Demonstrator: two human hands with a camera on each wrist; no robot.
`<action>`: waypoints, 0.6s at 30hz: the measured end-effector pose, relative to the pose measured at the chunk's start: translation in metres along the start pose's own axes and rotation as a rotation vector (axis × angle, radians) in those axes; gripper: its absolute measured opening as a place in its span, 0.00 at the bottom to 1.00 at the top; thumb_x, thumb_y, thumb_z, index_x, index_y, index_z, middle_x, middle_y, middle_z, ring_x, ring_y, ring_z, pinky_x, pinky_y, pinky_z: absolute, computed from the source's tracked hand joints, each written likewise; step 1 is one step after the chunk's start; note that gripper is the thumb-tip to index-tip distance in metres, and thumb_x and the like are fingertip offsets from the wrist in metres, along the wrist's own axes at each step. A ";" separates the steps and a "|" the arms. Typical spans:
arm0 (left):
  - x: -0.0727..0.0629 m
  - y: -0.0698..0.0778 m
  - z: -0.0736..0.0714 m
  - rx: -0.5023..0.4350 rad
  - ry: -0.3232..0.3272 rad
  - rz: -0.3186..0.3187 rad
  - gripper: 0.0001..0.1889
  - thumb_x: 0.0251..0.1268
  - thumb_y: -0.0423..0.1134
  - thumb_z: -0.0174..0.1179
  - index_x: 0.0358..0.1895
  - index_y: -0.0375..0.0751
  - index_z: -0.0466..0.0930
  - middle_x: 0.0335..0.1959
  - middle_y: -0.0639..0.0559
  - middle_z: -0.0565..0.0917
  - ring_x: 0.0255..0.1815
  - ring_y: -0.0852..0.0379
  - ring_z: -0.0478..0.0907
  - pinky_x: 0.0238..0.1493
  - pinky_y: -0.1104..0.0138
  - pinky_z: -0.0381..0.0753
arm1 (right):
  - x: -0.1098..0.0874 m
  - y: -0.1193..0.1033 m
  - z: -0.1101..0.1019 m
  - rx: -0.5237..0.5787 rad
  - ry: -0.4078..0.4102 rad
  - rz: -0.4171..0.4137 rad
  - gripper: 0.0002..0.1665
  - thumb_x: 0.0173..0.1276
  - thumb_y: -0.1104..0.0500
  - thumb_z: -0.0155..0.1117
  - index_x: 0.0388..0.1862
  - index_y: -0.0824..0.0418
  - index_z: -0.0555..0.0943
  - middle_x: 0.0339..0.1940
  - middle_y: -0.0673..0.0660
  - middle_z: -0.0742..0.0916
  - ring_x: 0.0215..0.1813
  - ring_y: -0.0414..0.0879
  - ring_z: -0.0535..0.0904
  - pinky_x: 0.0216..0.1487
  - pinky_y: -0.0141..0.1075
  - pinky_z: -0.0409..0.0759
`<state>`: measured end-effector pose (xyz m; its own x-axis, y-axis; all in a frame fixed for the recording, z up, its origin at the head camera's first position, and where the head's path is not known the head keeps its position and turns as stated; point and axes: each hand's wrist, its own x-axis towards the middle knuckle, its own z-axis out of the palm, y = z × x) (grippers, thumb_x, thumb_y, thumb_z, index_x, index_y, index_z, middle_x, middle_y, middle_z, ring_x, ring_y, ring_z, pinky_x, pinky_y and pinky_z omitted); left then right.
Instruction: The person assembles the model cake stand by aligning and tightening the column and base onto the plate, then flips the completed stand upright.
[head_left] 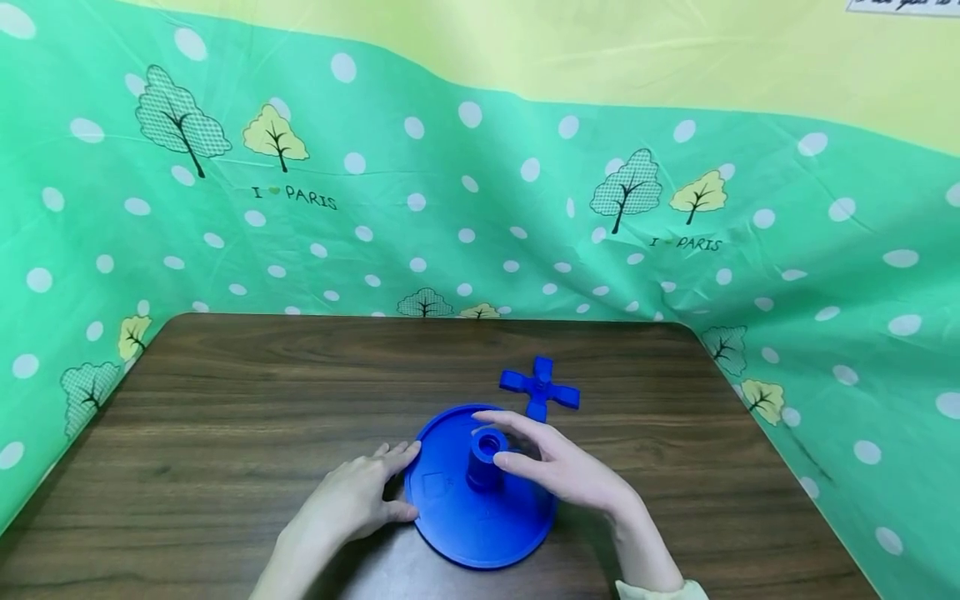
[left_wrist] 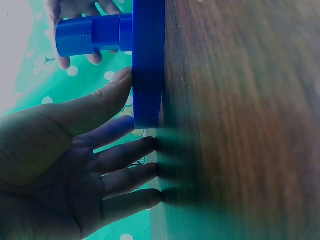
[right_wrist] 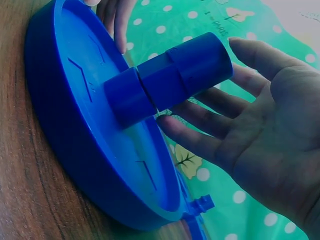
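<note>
A round blue plastic disc with a raised rim lies flat on the table in the head view. From its middle rises a short blue post, a hollow tube with a stepped outside and a seam low down in the right wrist view. My left hand rests at the disc's left edge, thumb and fingers spread, the thumb touching the rim in the left wrist view. Around the post's far and right sides, my right hand hovers with loosely extended fingers; whether a fingertip touches the tube is hard to tell.
A blue cross-shaped piece with a small central stub lies just behind the disc, to the right. The brown wood-grain table is bordered by a green dotted cloth at the back and sides.
</note>
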<state>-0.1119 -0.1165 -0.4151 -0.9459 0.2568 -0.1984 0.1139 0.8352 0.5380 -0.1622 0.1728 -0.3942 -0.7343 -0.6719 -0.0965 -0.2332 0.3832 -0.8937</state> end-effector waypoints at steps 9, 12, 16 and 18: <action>0.000 0.000 -0.001 0.003 -0.002 -0.001 0.43 0.54 0.52 0.77 0.75 0.48 0.72 0.76 0.45 0.73 0.78 0.35 0.67 0.74 0.35 0.67 | 0.004 0.004 0.004 -0.005 0.032 0.017 0.24 0.79 0.50 0.59 0.71 0.46 0.72 0.73 0.49 0.77 0.79 0.54 0.68 0.75 0.60 0.67; -0.001 0.000 -0.002 0.002 0.001 -0.001 0.43 0.54 0.52 0.77 0.75 0.48 0.72 0.76 0.45 0.74 0.78 0.34 0.67 0.74 0.35 0.68 | 0.004 0.004 0.006 -0.020 0.059 0.033 0.23 0.77 0.48 0.63 0.67 0.45 0.72 0.69 0.49 0.79 0.74 0.53 0.72 0.71 0.56 0.71; -0.001 0.001 -0.002 0.000 0.003 -0.001 0.43 0.54 0.52 0.77 0.75 0.48 0.72 0.76 0.45 0.74 0.78 0.34 0.67 0.74 0.35 0.67 | 0.005 0.004 0.007 -0.023 0.078 0.052 0.25 0.75 0.47 0.65 0.66 0.44 0.69 0.68 0.51 0.78 0.72 0.53 0.74 0.70 0.54 0.75; -0.001 0.001 -0.002 0.002 0.000 -0.003 0.43 0.54 0.52 0.77 0.75 0.48 0.72 0.76 0.45 0.74 0.78 0.34 0.67 0.74 0.35 0.67 | 0.006 0.005 0.007 -0.012 0.072 0.049 0.29 0.75 0.47 0.65 0.71 0.44 0.66 0.71 0.53 0.78 0.74 0.55 0.73 0.72 0.56 0.75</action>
<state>-0.1113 -0.1166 -0.4129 -0.9462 0.2541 -0.2002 0.1114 0.8370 0.5358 -0.1634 0.1665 -0.4023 -0.7887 -0.6051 -0.1082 -0.2032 0.4228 -0.8832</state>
